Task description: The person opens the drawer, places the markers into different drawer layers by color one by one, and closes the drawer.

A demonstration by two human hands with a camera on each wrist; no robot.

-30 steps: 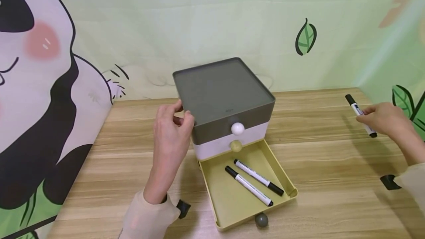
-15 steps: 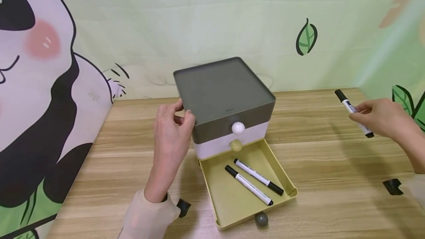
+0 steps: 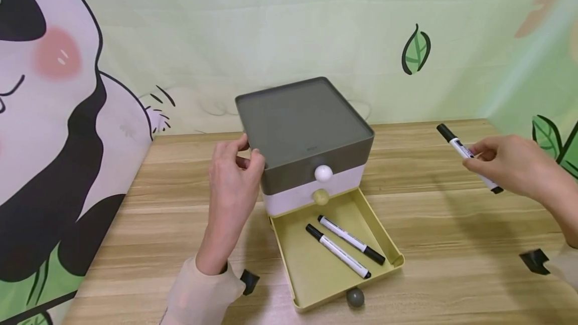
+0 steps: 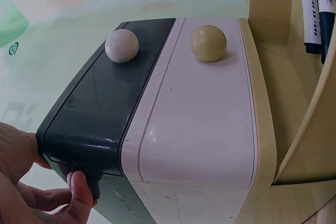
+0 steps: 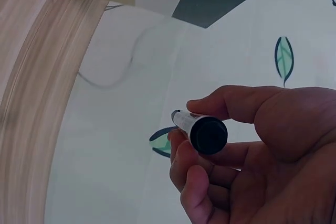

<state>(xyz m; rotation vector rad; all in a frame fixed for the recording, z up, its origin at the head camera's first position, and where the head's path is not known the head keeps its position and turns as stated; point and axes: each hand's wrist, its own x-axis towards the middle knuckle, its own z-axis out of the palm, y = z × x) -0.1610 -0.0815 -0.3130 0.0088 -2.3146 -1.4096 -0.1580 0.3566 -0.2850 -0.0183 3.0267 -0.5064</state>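
A small stacked drawer unit (image 3: 311,119) has a grey top tier, a white middle tier and a yellow bottom drawer (image 3: 302,280) pulled out. Inside that drawer lie two white markers, one with its black cap toward the back (image 3: 340,255) and one with its cap toward the front (image 3: 347,234). My left hand (image 3: 235,179) holds the grey tier at its left side, fingers curled at a dark tab (image 4: 92,184) in the left wrist view. Off to the right, my right hand (image 3: 515,164) pinches a third marker (image 3: 462,149) between thumb and fingers, above the table.
The wooden table (image 3: 442,245) runs back to a green printed backdrop (image 3: 316,29) with a panda at left. A white knob (image 3: 323,173) and a yellow knob (image 3: 321,196) stick out in front. A dark grey knob (image 3: 355,297) sits at the pulled-out drawer's front.
My right hand has moved left with the marker, bringing it closer to the drawer unit. The left hand and the drawer have stayed in place.
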